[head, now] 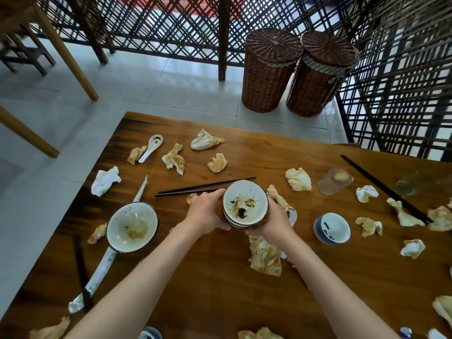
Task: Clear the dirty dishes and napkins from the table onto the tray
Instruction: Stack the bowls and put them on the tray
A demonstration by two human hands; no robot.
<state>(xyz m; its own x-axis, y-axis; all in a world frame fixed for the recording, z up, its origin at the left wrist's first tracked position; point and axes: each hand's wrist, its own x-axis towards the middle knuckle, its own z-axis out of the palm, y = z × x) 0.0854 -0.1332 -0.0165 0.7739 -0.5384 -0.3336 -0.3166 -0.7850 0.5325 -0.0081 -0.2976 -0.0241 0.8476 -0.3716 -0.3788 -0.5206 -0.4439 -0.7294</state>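
Both my hands hold a stack of dirty bowls (pixel 244 203) above the middle of the wooden table (pixel 220 277). My left hand (pixel 208 211) grips its left side and my right hand (pixel 274 222) grips its right side. The top bowl is white inside with brown and black food smears. Another dirty bowl (pixel 132 226) stands to the left, and a small blue bowl (pixel 332 228) to the right. Stained crumpled napkins lie all over the table, such as one napkin (pixel 265 256) under my right wrist. No tray is in view.
Black chopsticks (pixel 203 187) lie behind the stack; another pair of chopsticks (pixel 384 188) lies at the right. A white spoon (pixel 151 146), a clear cup (pixel 333 181) and chopstick wrappers are on the table. Two wicker baskets (pixel 297 72) stand on the floor beyond it.
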